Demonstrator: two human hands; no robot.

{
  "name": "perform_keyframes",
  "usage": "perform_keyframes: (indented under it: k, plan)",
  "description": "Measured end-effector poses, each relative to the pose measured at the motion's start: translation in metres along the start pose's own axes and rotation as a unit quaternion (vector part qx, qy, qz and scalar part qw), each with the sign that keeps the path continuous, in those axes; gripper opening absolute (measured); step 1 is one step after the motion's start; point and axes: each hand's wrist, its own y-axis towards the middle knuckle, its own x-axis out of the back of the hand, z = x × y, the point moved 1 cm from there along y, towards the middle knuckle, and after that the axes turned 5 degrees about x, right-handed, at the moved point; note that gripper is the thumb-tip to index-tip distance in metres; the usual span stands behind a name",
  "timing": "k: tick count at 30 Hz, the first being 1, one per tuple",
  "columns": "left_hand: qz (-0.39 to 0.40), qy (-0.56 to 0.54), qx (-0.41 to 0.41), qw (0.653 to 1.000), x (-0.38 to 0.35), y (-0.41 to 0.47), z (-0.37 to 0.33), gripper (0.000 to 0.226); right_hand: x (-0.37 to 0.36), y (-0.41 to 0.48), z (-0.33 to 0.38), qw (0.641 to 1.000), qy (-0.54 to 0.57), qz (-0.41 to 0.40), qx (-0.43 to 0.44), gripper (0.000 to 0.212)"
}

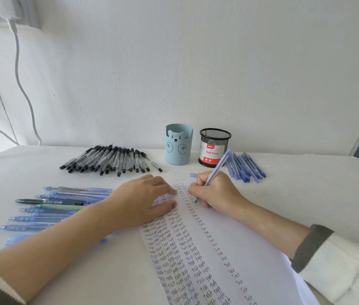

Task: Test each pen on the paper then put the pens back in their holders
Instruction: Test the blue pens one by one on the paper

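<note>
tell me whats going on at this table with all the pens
A person is testing pens. The right hand grips a blue pen, its tip on the paper, which carries columns of the word Test. The left hand presses the sheet flat. Heaped black pens and loose blue pens lie on the table. No pens stick out of the bear holder or the mesh holder.

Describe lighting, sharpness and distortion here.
Head view: soft, even light, only faint shadows under the left hand and the right hand gripping the pen; wide-angle distortion bows the table along its far edge; writing on the paper reads sharp.
</note>
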Motion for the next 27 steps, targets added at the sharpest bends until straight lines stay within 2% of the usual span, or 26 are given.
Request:
perform_keyframes:
  k: [14, 18, 27]
  plan:
    - [0.002, 0.004, -0.005, 1.0, -0.0005, 0.0002, 0.0018, 0.08, 0.0008, -0.0003, 0.002, 1.0, 0.002, 0.006, 0.007, 0.037]
    - [-0.003, 0.003, -0.003, 1.0, -0.0015, 0.0002, 0.0018, 0.073, 0.0016, 0.0002, 0.0008, 1.0, 0.002, 0.007, 0.002, 0.034]
    - [-0.001, 0.003, -0.004, 1.0, -0.0011, -0.0003, 0.0013, 0.075, 0.0018, 0.0013, -0.0009, 1.0, -0.003, 0.006, 0.002, 0.031]
